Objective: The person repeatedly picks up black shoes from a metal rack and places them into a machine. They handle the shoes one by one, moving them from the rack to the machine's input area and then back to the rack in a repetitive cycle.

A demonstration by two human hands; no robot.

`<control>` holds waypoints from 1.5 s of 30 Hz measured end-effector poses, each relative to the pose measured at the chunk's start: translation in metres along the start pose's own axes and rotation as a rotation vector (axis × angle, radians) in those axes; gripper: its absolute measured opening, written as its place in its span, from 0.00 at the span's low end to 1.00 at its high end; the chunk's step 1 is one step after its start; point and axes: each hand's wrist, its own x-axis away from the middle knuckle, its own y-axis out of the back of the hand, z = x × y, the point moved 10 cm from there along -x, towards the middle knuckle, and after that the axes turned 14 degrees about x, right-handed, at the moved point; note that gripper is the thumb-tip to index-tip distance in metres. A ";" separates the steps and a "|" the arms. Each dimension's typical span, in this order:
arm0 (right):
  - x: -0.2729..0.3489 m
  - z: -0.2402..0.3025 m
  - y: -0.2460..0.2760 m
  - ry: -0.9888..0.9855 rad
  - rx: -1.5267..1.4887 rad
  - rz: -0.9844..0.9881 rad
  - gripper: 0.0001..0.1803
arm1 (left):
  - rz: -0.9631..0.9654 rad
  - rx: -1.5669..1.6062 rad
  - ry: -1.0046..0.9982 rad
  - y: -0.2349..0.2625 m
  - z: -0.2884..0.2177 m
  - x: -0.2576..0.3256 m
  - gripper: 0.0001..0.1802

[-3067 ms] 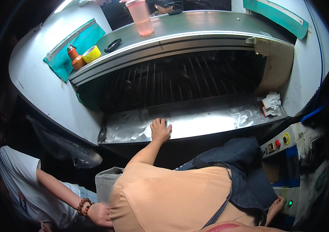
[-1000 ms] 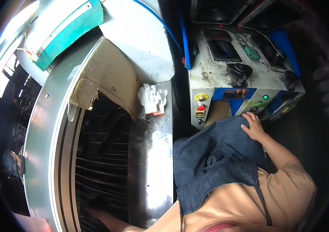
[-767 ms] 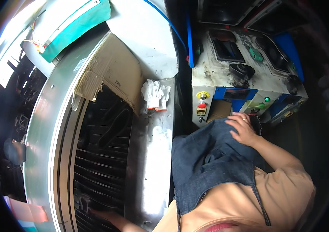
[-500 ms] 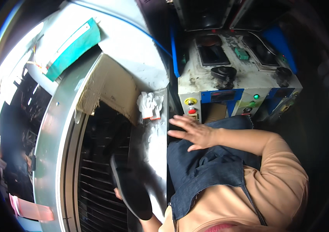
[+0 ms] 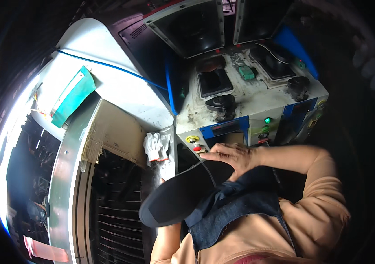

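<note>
A black shoe sole [image 5: 174, 196] is held slantwise in front of my apron, its broad rounded end low on the left. My left hand [image 5: 162, 181] grips it from behind; only a fingertip shows past the upper edge, and the rest is hidden by the sole. Over the sole's upper right end lies my right hand [image 5: 236, 159], closed on it with the fingers pointing left. Just beyond those fingers is the front panel of a machine [image 5: 260, 97], with a red button [image 5: 197, 148] and a green lamp [image 5: 267, 120].
Two dark square plates are raised at the machine's back. White gloves [image 5: 156, 146] with red cuffs lie on a ledge to its left. A cardboard piece [image 5: 115, 130] stands by the dark slatted conveyor [image 5: 115, 215]. A pink plastic object [image 5: 46, 250] is at lower left.
The sole has come up and rightward from over the conveyor, carried by my left hand. My right hand, open and empty before, has closed on the sole's upper end. The view has shifted.
</note>
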 end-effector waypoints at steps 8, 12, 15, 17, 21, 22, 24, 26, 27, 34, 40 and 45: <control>0.088 -0.014 -0.059 -0.413 -0.614 0.104 0.55 | -0.525 0.384 0.044 -0.046 0.028 -0.011 0.30; 0.087 -0.024 -0.033 -0.402 -0.601 -0.031 0.53 | -0.445 0.185 0.231 -0.111 0.013 -0.060 0.35; 0.083 -0.043 -0.013 -0.631 -1.019 -0.174 0.50 | -0.063 0.347 0.270 -0.174 -0.005 -0.102 0.46; 0.092 -0.070 -0.007 -0.728 -1.181 -0.433 0.49 | 0.221 0.265 0.199 -0.198 -0.018 -0.124 0.44; 0.114 -0.122 0.015 -0.855 -1.404 -0.630 0.17 | 0.159 -0.571 -0.048 -0.126 -0.021 -0.150 0.29; 0.091 -0.123 0.039 -0.833 -1.361 -0.627 0.18 | 0.082 -0.779 -0.037 -0.084 -0.016 -0.148 0.25; 0.063 -0.145 0.069 -0.872 -1.254 -0.661 0.20 | -0.081 -1.243 -0.102 0.008 -0.010 -0.137 0.21; 0.060 -0.190 0.089 -0.952 -1.063 -0.667 0.24 | -0.162 -1.577 -0.107 0.047 -0.009 -0.121 0.18; 0.053 -0.215 0.098 -0.950 -0.966 -0.623 0.27 | -0.248 -1.690 -0.128 0.088 -0.008 -0.116 0.17; -0.016 -0.352 0.104 -1.168 -0.391 -0.426 0.37 | -0.318 -1.801 -0.162 0.132 -0.001 -0.098 0.22; -0.036 -0.422 0.074 -1.359 0.150 -0.176 0.46 | -0.326 -1.800 -0.157 0.134 -0.004 -0.099 0.22; -0.047 -0.416 0.035 -1.437 0.369 0.064 0.50 | -0.316 -1.788 -0.175 0.132 -0.010 -0.098 0.23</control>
